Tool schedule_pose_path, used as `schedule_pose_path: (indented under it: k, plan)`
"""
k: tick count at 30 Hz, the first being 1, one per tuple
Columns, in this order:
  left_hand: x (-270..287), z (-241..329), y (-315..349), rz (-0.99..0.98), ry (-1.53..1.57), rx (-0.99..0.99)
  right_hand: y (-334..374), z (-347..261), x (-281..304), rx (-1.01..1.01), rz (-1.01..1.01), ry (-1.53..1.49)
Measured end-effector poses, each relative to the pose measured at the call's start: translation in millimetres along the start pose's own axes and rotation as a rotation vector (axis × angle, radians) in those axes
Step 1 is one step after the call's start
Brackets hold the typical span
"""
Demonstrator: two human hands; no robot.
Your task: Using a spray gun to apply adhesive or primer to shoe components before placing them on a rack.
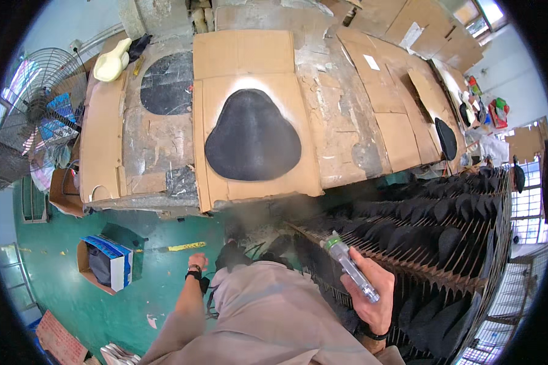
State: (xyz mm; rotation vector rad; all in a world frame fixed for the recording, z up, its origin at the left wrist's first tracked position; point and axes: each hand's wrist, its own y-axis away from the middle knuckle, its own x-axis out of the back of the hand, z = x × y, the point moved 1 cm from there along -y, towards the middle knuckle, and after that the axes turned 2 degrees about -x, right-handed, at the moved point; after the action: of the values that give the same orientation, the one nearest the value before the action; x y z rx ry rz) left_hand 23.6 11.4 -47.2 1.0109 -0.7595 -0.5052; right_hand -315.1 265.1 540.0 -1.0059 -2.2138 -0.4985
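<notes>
My right hand [374, 289] is wrapped round a silver spray gun [354, 272] with a green ring at its nozzle end, held low beside the rack. Down by my left side, my left hand [198, 261] is closed; the inside of its grip is hidden. On the cardboard sheet [243, 52] ahead lies a flat black pad [252, 137], rounded-triangular and narrower at the far end. A whitish haze of spray marks the cardboard round its far edge. Neither hand touches the pad.
To my right, a wire rack [432, 261] holds several black pads. A blue-and-white box [112, 264] sits on the green floor [164, 228] at left. A fan [39, 109] stands left of the worktable [341, 134]. A cream-coloured moulded piece [111, 62] lies at the table's far left.
</notes>
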Motion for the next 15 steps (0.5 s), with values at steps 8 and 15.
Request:
schedule_pose_path:
  k: [8, 15]
  plan:
    - [-1, 59, 5, -0.032, -0.075, -0.190, 18, 7, 3, -0.079, 0.173, -0.046]
    - [-11, 67, 0, -0.019, -0.136, -0.334, 33, 11, 0, -0.174, -0.001, -0.069]
